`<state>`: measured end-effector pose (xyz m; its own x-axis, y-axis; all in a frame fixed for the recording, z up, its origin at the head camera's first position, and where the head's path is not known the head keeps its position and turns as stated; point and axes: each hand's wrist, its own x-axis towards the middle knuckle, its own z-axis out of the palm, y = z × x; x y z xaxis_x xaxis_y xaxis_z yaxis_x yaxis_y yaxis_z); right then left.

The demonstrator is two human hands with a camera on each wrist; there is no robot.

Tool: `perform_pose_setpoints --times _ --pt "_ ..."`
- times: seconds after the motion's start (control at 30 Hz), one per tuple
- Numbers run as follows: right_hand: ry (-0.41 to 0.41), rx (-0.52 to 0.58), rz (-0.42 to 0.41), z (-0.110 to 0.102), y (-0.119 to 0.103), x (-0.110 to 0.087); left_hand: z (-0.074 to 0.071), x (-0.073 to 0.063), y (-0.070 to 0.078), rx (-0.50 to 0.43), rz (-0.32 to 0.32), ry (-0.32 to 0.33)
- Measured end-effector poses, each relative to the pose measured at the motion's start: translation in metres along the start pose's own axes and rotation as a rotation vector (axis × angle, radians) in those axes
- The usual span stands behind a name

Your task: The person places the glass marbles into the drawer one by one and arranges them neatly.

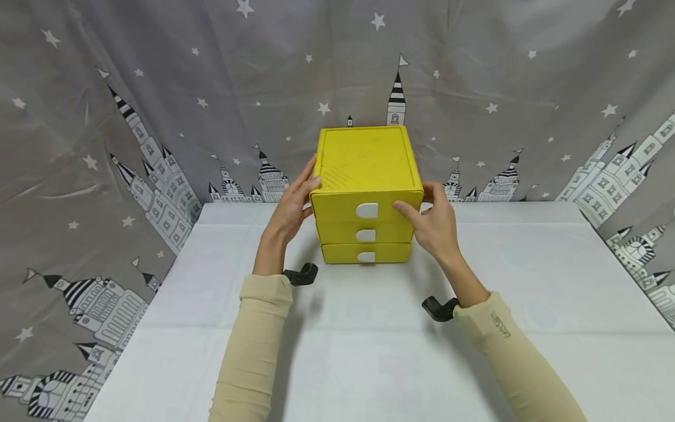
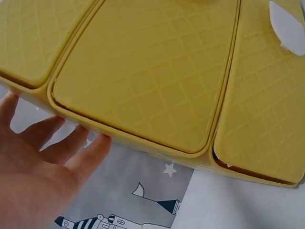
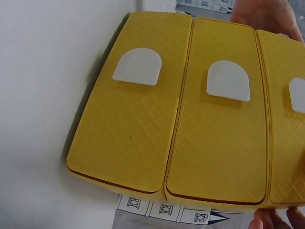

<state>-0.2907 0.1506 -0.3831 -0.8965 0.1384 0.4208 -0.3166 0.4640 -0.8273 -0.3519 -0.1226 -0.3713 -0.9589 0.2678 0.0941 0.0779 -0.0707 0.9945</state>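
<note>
A yellow drawer box (image 1: 364,158) with three stacked drawers and rounded white tabs stands upright between both hands at the far side of the table. Along its left side lies my left hand (image 1: 290,211). In the left wrist view the fingers (image 2: 90,152) of that hand are nearly straight, with the tips touching the side wall. My right hand (image 1: 437,225) grips the upper right front corner, thumb on the top drawer front beside its tab and the other fingers round the side. All three drawers look pushed in.
A white cloth (image 1: 369,351) covers the table. Close behind the box hangs a grey curtain (image 1: 237,88) printed with castles and stars, which also runs down the left and right sides. Black wrist devices (image 1: 440,309) stick out inward from both sleeves.
</note>
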Motion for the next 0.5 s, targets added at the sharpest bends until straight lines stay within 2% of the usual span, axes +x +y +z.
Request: perform_pose_setpoints --times 0.3,0.5 --pt "0.007 -0.002 -0.026 -0.002 0.000 0.000 0.000 -0.007 0.001 0.025 0.024 -0.006" --pt "-0.021 0.001 -0.023 -0.002 0.001 0.000 -0.001 -0.012 0.004 0.086 0.027 -0.003"
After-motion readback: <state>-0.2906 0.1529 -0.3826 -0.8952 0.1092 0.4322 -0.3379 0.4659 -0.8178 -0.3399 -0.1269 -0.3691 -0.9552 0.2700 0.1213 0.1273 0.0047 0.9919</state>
